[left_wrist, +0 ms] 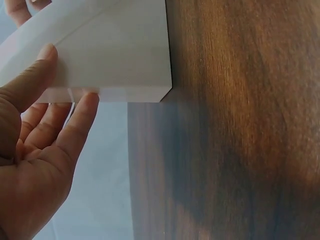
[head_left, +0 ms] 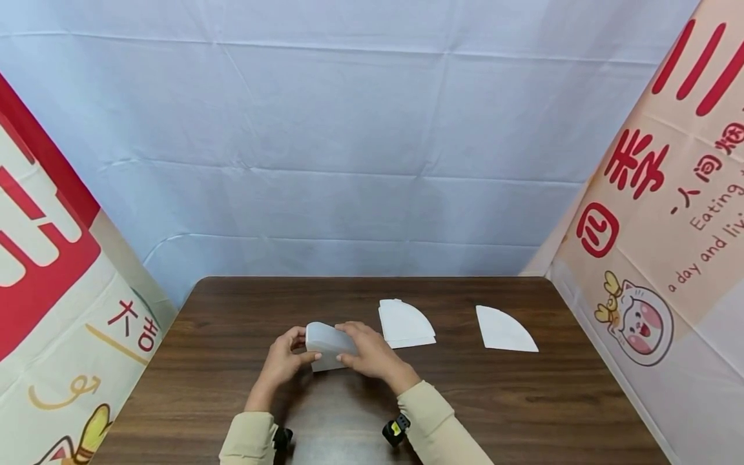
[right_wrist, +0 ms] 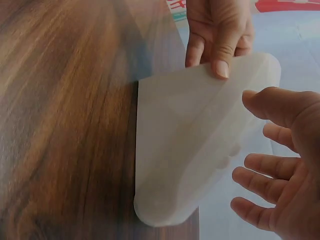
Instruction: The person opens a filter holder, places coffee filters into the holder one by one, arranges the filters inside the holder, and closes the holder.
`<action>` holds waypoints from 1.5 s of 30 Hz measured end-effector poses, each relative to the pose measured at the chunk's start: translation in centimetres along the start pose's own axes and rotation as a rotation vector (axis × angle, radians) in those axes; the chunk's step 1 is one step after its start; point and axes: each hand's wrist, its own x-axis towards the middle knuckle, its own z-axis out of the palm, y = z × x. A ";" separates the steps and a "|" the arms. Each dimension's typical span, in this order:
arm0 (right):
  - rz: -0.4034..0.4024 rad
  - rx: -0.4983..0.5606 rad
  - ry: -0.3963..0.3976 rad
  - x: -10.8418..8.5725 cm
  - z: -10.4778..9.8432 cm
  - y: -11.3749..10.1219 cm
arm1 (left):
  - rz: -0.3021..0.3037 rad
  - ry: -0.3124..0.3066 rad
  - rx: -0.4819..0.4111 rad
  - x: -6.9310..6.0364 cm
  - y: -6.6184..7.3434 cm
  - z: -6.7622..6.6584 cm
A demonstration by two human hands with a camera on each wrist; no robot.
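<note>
A folded white paper piece [head_left: 330, 345] stands on edge on the table in the head view, its top corners rounded. My left hand [head_left: 285, 357] pinches its left end, with the thumb on the near face and the fingers behind, as the left wrist view also shows on the paper [left_wrist: 115, 55]. At its right side is my right hand [head_left: 372, 352]. In the right wrist view that hand [right_wrist: 280, 165] has its thumb and fingers spread beside the long edge of the paper [right_wrist: 170, 120]; whether the thumb touches it, I cannot tell.
Just right of the hands lie overlapping quarter-round white papers [head_left: 407, 323]. Another quarter-round paper [head_left: 504, 329] lies farther right on the brown wooden table [head_left: 569, 400]. A pale cloth [head_left: 349, 142] hangs behind, and printed cloths flank both sides.
</note>
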 end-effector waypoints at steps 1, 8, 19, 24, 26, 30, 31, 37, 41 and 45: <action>0.000 -0.001 -0.001 0.1 0.1 -0.1 | -0.002 -0.001 0.000 0.0 0.0 0.0; 0.023 -0.017 -0.002 0.6 0.8 -0.5 | -0.001 -0.008 0.001 -0.1 0.0 0.0; 0.068 -0.060 0.008 1.3 1.3 -0.3 | 0.039 0.012 -0.011 0.2 0.1 0.0; 0.083 -0.056 0.009 1.3 1.5 -0.4 | 0.008 -0.005 -0.002 0.1 0.0 -0.1; 0.085 -0.059 0.015 1.3 1.6 -0.4 | -0.002 -0.014 -0.004 0.0 -0.1 -0.1; 0.075 -0.066 0.041 1.3 1.8 -0.3 | 0.007 -0.016 -0.009 0.1 -0.2 -0.1; 0.074 -0.069 0.043 1.3 1.8 -0.3 | 0.006 -0.016 -0.011 0.1 -0.3 -0.1; 0.076 -0.063 0.038 1.3 2.0 -0.1 | 0.014 -0.009 -0.003 0.0 -0.3 0.0; 0.087 -0.045 0.036 1.4 2.0 0.0 | 0.006 -0.005 -0.005 0.0 -0.2 0.0; 0.098 -0.022 0.027 1.6 1.9 0.1 | -0.001 -0.002 -0.017 -0.2 -0.1 0.0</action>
